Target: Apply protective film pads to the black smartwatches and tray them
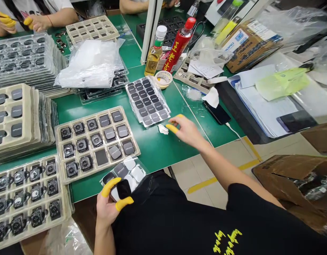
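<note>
My left hand (105,208), with yellow finger cots on thumb and forefinger, grips a smartwatch (123,189) by its edges, dark screen facing up. Just behind the watch, a sheet of square film stickers (137,173) lies over the table's edge, partly covered. My right hand (185,129) also wears yellow finger cots. Its thumb and forefinger are apart, with nothing visible between them, beside a crumpled white tissue (162,129). A beige tray (101,157) in front holds watches in its left compartments and grey square-covered pieces toward the right; one front-row compartment shows only its dark bottom.
Stacked trays (35,117) and another watch tray (27,198) fill the left. Further back are a sticker sheet stack (147,101), tape roll (163,79), red bottle (178,44) and clear bottle (154,53). A phone (216,112) charges at right. Another person's gloved-finger hands (37,22) work opposite.
</note>
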Available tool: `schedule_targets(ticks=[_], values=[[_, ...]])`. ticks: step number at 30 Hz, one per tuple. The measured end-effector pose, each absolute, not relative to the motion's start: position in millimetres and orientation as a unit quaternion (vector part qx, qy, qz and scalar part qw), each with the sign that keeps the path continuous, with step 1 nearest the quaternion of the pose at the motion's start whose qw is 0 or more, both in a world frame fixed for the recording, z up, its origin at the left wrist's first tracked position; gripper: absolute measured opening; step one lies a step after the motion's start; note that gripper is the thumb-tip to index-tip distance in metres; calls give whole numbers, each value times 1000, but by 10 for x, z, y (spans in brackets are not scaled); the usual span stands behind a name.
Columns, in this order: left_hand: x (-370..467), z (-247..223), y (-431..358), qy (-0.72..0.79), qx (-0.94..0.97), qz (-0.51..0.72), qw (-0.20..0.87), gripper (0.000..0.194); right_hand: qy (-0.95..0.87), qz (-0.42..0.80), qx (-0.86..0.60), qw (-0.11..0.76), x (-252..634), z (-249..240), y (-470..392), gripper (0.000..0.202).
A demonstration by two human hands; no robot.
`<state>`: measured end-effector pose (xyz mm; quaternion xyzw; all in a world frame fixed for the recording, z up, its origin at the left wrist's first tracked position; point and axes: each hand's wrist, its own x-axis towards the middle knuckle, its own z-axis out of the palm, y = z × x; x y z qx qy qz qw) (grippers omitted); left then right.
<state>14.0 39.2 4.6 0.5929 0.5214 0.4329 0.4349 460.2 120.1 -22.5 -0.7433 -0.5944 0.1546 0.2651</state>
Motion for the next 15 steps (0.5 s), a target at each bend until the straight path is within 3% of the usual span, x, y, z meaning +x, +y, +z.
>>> schedule_targets(ticks=[5, 10, 15], values=[[167, 41, 442, 495, 613, 418, 453, 75, -599, 150, -741, 265, 4194, -364, 993, 23], [181, 77, 454, 500, 632, 417, 421, 81, -608, 193, -709, 301, 3916, -39, 896, 17], [208, 115, 483, 445, 649, 452, 420, 77, -780, 245, -438, 373, 3222, 609, 579, 24]])
